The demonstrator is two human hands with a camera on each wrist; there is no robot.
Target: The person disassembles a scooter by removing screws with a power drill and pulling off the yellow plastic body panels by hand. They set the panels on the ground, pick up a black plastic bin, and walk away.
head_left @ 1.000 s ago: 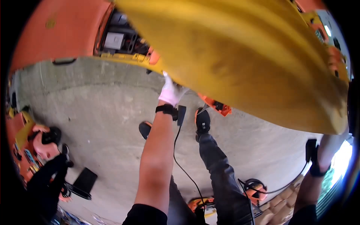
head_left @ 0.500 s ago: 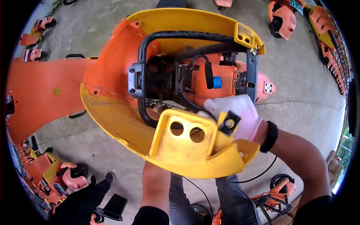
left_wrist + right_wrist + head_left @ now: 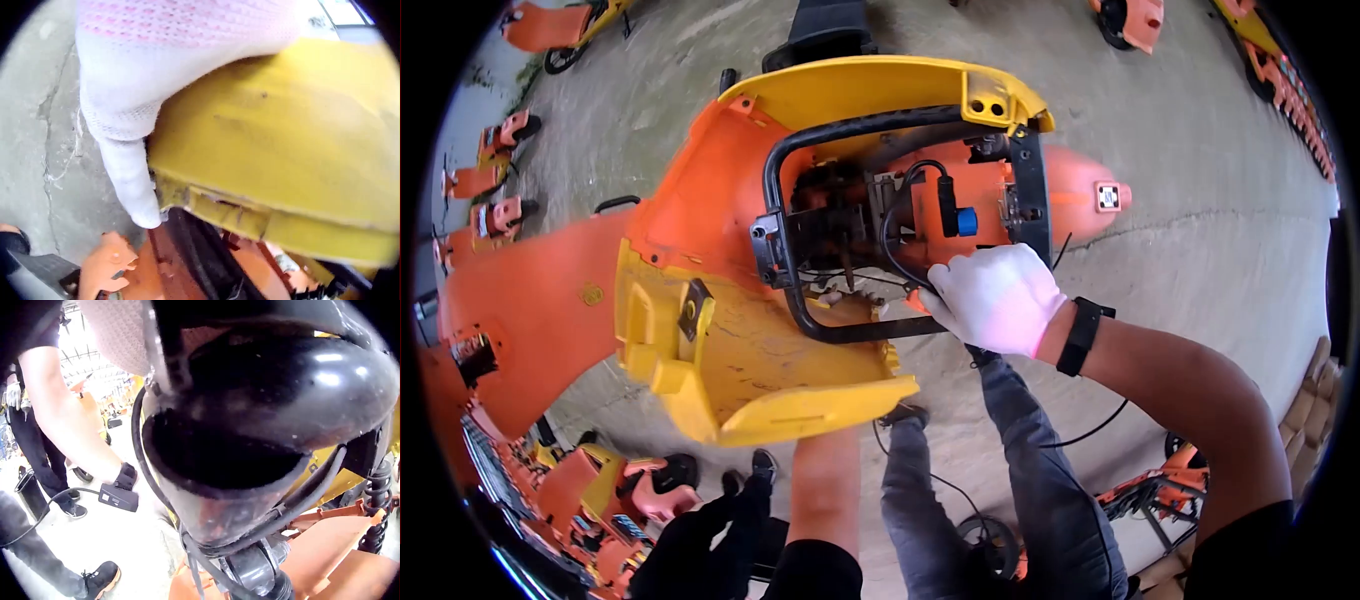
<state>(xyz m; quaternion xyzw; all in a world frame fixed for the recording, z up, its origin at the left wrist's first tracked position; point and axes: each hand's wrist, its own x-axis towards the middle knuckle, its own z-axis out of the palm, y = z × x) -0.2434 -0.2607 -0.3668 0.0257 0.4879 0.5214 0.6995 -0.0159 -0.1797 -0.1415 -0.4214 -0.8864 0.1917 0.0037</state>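
Observation:
My gloved left hand (image 3: 125, 94) grips the edge of a yellow scooter side panel (image 3: 275, 131), one digit hooked over its rim. In the head view that hand is hidden behind the yellow side panel (image 3: 790, 350), which hangs tilted beside the scooter's open rear; only my left forearm (image 3: 825, 480) shows below it. My gloved right hand (image 3: 1000, 295) holds the near side of the black tube frame (image 3: 850, 332), close to its rear crossbar (image 3: 1028, 180). In the right wrist view the black tube's open end (image 3: 231, 456) fills the middle, with the glove (image 3: 119, 337) behind it.
A black cable with a blue cap (image 3: 967, 221) lies inside the frame. The far yellow panel (image 3: 860, 85) is still on the scooter. Other orange scooters (image 3: 580, 490) stand around, and another person's legs (image 3: 720, 530) are at lower left. A wrist-camera cable (image 3: 945, 485) hangs near my legs.
The near yellow panel has swung away from the frame and turned, its holed end moving left. My right hand has shifted slightly left onto the black tube. The view has tilted.

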